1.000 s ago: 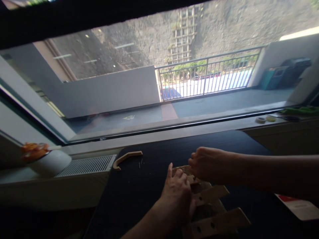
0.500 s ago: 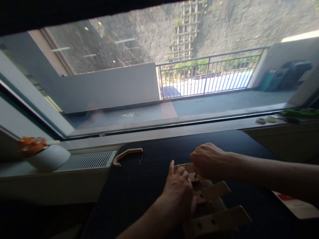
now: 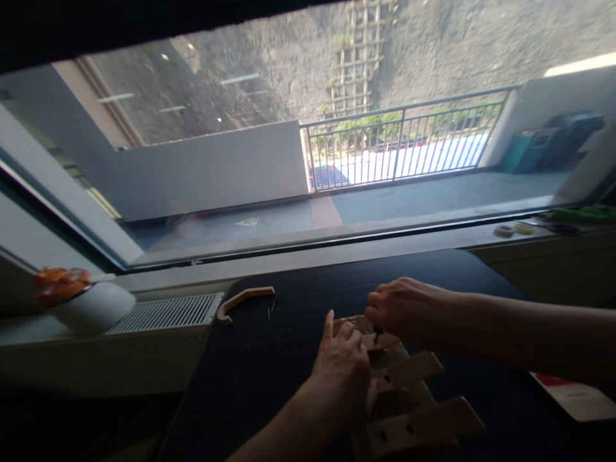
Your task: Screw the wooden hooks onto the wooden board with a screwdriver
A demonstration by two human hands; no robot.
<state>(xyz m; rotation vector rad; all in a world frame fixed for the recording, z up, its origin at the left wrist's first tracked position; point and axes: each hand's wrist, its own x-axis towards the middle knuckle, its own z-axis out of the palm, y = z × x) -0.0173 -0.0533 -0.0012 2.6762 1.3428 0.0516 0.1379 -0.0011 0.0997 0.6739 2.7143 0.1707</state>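
Note:
A wooden board with rough brown edges and several pale wooden slats across it lies on the dark table. The nearest slat and the middle slat show dark round holes. My left hand grips the board's left side, its index finger stretched forward, its thumb partly hidden. Over the far slat, my right hand is closed in a pinch. A small dark shaft shows beneath its fingers, standing at the far slat; its kind cannot be made out.
A bent wooden strip and thin metal pins lie on the table at left. A red and white card lies at right. Behind are a window sill, tape rolls and a white pot.
My right hand has turned a little over the far slat, and more of the dark shaft below its fingers shows. My left hand stays on the board.

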